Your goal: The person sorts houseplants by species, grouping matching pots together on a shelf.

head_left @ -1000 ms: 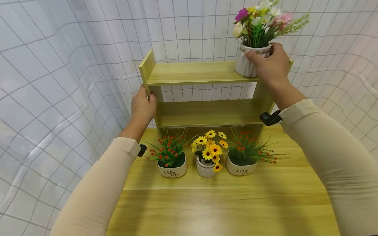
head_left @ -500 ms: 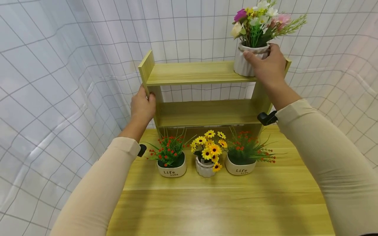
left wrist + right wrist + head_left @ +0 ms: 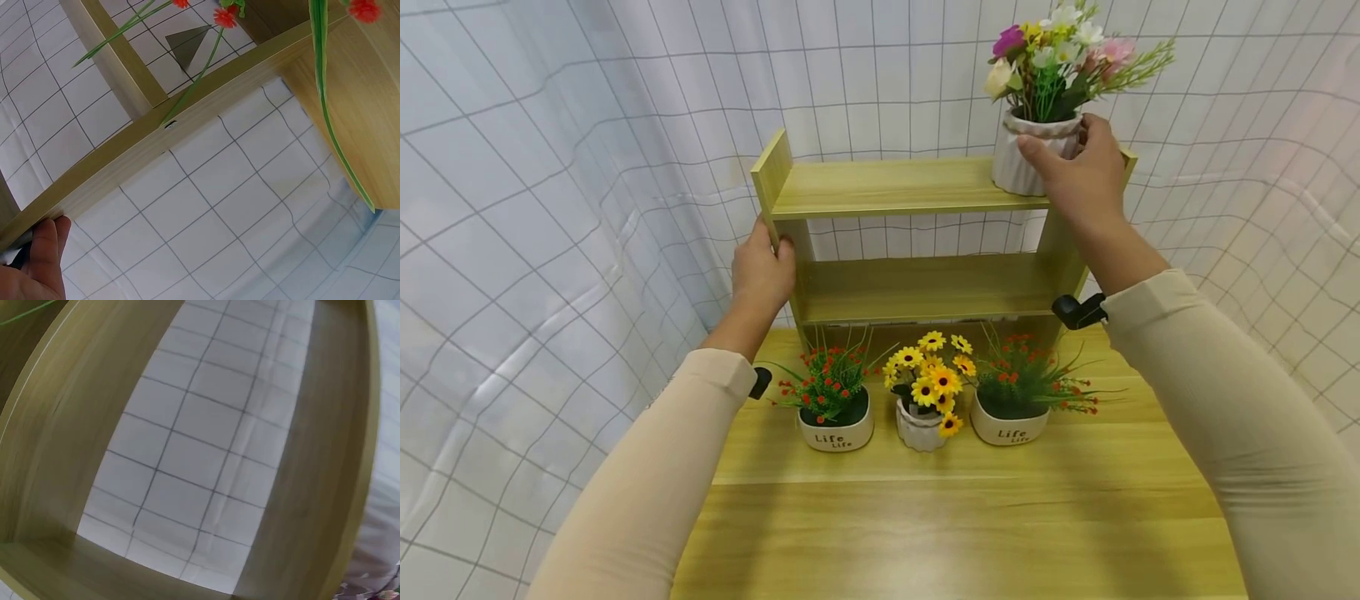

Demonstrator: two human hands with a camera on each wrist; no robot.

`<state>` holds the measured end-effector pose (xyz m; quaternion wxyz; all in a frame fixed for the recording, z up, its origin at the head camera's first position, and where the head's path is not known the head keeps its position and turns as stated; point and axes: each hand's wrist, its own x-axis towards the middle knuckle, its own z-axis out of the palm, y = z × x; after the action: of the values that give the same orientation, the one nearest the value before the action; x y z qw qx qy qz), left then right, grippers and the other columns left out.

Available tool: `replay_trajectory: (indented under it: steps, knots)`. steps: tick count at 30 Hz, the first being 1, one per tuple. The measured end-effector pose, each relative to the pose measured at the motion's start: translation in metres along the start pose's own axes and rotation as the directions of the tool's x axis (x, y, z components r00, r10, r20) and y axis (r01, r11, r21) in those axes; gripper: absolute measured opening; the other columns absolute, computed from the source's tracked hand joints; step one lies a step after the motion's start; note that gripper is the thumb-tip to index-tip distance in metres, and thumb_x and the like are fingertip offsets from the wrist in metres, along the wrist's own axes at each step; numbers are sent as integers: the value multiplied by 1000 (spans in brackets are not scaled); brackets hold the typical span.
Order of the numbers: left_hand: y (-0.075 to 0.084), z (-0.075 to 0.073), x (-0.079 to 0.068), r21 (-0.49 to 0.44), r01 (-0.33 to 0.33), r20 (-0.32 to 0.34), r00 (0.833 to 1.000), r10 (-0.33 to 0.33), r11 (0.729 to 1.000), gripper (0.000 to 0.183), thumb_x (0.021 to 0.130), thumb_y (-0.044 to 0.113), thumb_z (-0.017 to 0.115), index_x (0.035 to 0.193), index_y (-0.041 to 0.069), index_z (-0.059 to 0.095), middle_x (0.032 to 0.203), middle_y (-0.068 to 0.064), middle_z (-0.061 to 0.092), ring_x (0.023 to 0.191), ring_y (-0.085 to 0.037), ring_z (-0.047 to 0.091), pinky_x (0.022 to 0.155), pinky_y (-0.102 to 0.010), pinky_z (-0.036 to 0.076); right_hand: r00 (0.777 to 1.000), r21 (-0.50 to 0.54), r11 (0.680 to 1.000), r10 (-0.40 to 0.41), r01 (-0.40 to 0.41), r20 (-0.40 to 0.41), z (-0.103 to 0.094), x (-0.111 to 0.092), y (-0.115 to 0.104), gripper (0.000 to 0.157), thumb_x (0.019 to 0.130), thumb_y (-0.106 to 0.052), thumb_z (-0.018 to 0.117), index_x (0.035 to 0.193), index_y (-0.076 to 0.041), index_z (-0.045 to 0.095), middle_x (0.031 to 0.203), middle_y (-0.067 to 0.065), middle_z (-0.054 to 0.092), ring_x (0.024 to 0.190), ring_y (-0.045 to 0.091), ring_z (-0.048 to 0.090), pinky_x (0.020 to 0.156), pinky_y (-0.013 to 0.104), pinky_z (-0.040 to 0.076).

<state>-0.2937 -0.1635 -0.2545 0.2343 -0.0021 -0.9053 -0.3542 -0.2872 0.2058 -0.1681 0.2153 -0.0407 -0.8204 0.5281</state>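
Note:
At the shelf's left side, my left hand (image 3: 762, 271) grips the upright panel of a light wooden shelf (image 3: 895, 183), thumb in front. Its fingers (image 3: 45, 256) also show on the panel edge in the left wrist view. My right hand (image 3: 1088, 179) holds a white ribbed flowerpot (image 3: 1018, 162) of mixed artificial flowers (image 3: 1060, 58), its thumb across the front and fingers around the right side. This pot stands upright at the right end of the top board. In the right wrist view the hand is out of sight, and only shelf boards (image 3: 331, 444) and a few petals show.
Before the shelf on the wooden table (image 3: 925, 525) stand a left "Life" planter (image 3: 835, 435) with red flowers, a small white pot (image 3: 921, 432) of yellow flowers, and a right "Life" planter (image 3: 1011, 429). A checked curtain (image 3: 880, 92) hangs behind and at both sides.
The flowerpot has shifted slightly left in the head view, along with the shelf's right end. My right hand has lowered a little, its fingers looser at the pot's side. My left hand stays put.

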Motion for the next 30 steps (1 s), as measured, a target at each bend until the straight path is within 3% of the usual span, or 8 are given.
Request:
replay_trajectory:
  steps: [6, 13, 20, 30]
  knots:
    - [0, 1, 0, -2, -5, -4, 1000, 5, 1000, 40, 102, 21, 43, 140, 8, 47, 127, -25, 61, 118, -44, 57, 94, -55, 46, 998, 89, 995, -48, 52, -49, -6, -24, 0, 86, 87, -50, 71, 155, -24, 26, 156, -3, 28, 141, 12, 27, 112, 28, 30]
    - [-1, 2, -1, -5, -6, -2, 1000, 6, 1000, 38, 103, 21, 42, 137, 6, 47, 125, -26, 62, 115, -44, 59, 91, -55, 48, 981, 160, 971, -159, 176, -111, -5, -64, 10, 69, 89, -36, 74, 147, -17, 41, 145, 0, 43, 133, 14, 37, 104, 30, 37]
    - [-1, 2, 0, -7, -11, -2, 1000, 11, 1000, 34, 103, 21, 42, 133, 5, 49, 124, -26, 62, 115, -44, 59, 92, -55, 47, 966, 181, 951, -232, 250, -116, 7, -100, 40, 59, 89, -29, 75, 139, -12, 49, 138, 1, 50, 125, 12, 47, 95, 31, 42]
    - [-1, 3, 0, -5, -25, -20, 999, 24, 1000, 35, 102, 21, 42, 133, 5, 49, 123, -26, 63, 114, -44, 60, 91, -55, 47, 955, 302, 906, -271, 296, -122, 24, -149, 83, 49, 89, -13, 74, 133, -8, 54, 131, 3, 55, 118, 17, 53, 90, 25, 45]
